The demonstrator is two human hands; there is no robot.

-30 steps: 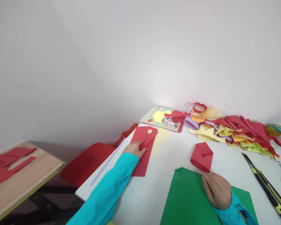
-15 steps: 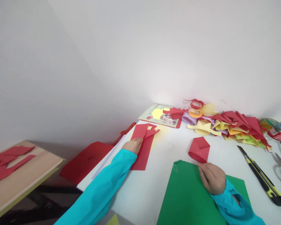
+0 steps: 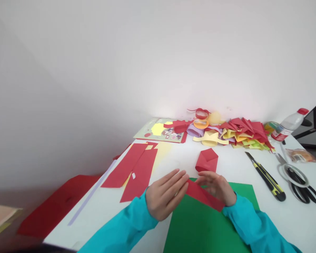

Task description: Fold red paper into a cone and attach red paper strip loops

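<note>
A red paper strip [image 3: 205, 197] is held tilted over a green sheet [image 3: 200, 226]. My left hand [image 3: 167, 195] grips its left end, with fingers pressed together and stretched forward. Behind the strip, my right hand [image 3: 218, 186] is loosely cupped with fingers and thumb apart; the strip crosses in front of its palm and partly hides it. Just beyond my hands stands a folded red paper piece [image 3: 207, 160] with a pointed top and a rounded loop below. Cut red paper pieces [image 3: 140, 175] lie to the left, with a small white scrap on one.
At right lie a yellow-black utility knife [image 3: 267, 179], scissors [image 3: 302, 189], a tape roll [image 3: 296, 175] and a plastic bottle [image 3: 289, 124]. Folded colored papers [image 3: 247, 131] line the wall beside a booklet [image 3: 144, 130]. A red stool [image 3: 55, 203] is below the table's left edge.
My left hand has left the red paper pile and come right, now carrying a red strip. My right hand has lifted from the green sheet to meet it. The view has turned right.
</note>
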